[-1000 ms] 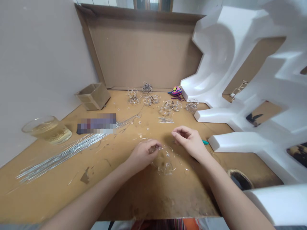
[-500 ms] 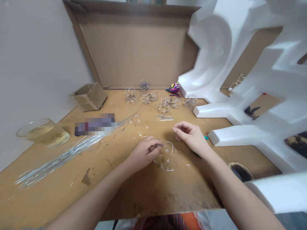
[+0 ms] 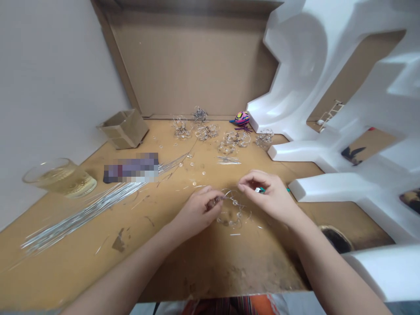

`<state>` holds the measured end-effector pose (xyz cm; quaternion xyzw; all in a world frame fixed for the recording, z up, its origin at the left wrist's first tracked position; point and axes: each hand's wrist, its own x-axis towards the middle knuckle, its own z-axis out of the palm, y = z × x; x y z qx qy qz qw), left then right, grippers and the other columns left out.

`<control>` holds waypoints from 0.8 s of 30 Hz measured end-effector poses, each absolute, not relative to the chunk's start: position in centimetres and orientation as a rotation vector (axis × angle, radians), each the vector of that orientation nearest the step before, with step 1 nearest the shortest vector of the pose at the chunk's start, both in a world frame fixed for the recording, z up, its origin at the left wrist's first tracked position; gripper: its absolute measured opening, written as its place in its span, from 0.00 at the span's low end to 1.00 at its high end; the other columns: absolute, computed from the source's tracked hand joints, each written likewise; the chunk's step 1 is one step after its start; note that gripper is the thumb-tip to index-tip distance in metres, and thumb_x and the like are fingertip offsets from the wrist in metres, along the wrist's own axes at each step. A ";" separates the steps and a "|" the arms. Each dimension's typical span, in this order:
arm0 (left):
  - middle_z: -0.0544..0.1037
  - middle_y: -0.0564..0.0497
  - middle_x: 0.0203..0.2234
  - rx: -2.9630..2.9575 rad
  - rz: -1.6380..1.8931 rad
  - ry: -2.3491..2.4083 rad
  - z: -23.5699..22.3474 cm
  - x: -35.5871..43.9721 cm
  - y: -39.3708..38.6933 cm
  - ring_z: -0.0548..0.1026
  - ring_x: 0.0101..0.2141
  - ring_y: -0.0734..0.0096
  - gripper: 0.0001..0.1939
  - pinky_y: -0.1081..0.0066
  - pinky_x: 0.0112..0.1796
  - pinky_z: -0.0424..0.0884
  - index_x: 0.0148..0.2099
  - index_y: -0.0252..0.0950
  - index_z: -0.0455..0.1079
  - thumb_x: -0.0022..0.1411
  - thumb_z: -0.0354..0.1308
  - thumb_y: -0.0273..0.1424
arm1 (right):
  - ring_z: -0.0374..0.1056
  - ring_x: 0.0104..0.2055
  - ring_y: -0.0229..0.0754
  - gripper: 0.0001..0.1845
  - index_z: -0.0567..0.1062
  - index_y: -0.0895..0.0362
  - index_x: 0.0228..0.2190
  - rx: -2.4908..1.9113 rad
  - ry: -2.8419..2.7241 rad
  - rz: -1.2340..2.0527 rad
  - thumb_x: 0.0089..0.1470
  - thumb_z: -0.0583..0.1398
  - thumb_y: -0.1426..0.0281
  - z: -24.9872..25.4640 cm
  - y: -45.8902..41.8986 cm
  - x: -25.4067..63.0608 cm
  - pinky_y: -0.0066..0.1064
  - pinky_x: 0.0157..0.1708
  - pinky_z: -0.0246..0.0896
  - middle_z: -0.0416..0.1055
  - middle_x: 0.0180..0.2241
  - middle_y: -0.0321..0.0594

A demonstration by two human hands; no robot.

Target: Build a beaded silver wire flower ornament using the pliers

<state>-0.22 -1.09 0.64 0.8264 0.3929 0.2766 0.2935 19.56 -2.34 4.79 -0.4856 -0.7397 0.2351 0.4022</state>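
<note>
Beaded wire (image 3: 235,202) shiny, metallic; small box (image 3: 126,131) matt cardboard; tumbler (image 3: 65,181) glossy, glasslike.

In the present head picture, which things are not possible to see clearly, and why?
Head view: the part of the beaded wire inside the left hand, hidden by that hand.
Head view: whether the right hand holds any wire; too small.
Head view: what the purple object is; pixel blocks cover it.
Head view: part of the green object, behind the right hand.
</note>
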 end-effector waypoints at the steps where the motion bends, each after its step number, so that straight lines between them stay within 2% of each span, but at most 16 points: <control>1: 0.65 0.53 0.25 2.208 0.738 1.043 0.7 -0.2 -1.1 0.64 0.26 0.75 0.12 0.75 0.29 0.61 0.40 0.37 0.71 0.59 0.48 0.30 | 0.61 0.25 0.34 0.06 0.72 0.57 0.25 -1.211 -1.917 0.590 0.49 0.57 0.69 4.9 -2.5 19.5 0.26 0.26 0.56 0.67 0.24 0.35; 6: 0.64 0.53 0.24 2.265 0.729 1.041 0.7 -0.2 -1.2 0.65 0.28 0.74 0.11 0.75 0.29 0.60 0.35 0.36 0.72 0.56 0.48 0.25 | 0.61 0.25 0.34 0.05 0.72 0.57 0.26 -1.188 -2.073 0.590 0.50 0.56 0.71 4.8 -2.9 19.1 0.26 0.26 0.57 0.68 0.25 0.36; 12: 0.63 0.54 0.26 2.314 0.721 1.038 0.5 -0.3 -1.4 0.64 0.26 0.76 0.11 0.75 0.29 0.60 0.40 0.37 0.70 0.57 0.49 0.25 | 0.63 0.25 0.34 0.06 0.71 0.56 0.31 -1.312 -1.890 0.378 0.54 0.54 0.69 3.7 -2.4 18.9 0.26 0.27 0.57 0.69 0.24 0.35; 15: 0.63 0.54 0.27 2.353 0.681 1.028 0.9 -0.3 -1.6 0.63 0.25 0.77 0.11 0.75 0.28 0.60 0.42 0.38 0.68 0.58 0.48 0.26 | 0.65 0.27 0.36 0.09 0.72 0.55 0.34 -1.303 -1.905 0.286 0.54 0.52 0.72 3.1 -2.2 18.7 0.27 0.29 0.58 0.71 0.27 0.36; 18: 0.64 0.54 0.28 2.398 0.622 1.035 1.4 -0.3 -1.9 0.63 0.25 0.77 0.10 0.76 0.27 0.59 0.41 0.39 0.67 0.58 0.48 0.26 | 0.67 0.30 0.37 0.12 0.74 0.55 0.32 -1.319 -1.989 0.273 0.51 0.52 0.77 3.3 -2.5 18.5 0.28 0.31 0.58 0.72 0.30 0.38; 21: 0.64 0.54 0.28 2.434 0.605 1.025 1.8 -0.3 -2.0 0.63 0.25 0.76 0.09 0.76 0.27 0.58 0.39 0.38 0.67 0.58 0.48 0.25 | 0.65 0.28 0.36 0.12 0.74 0.56 0.28 -1.373 -2.083 0.385 0.46 0.52 0.79 3.9 -3.0 18.2 0.27 0.29 0.57 0.71 0.27 0.37; 24: 0.64 0.54 0.27 2.444 0.620 1.015 1.9 -0.2 -2.0 0.63 0.26 0.75 0.08 0.76 0.27 0.58 0.38 0.37 0.67 0.57 0.48 0.25 | 0.62 0.26 0.35 0.08 0.74 0.57 0.24 -1.354 -2.147 0.533 0.45 0.55 0.77 4.2 -3.2 18.1 0.26 0.27 0.54 0.68 0.24 0.35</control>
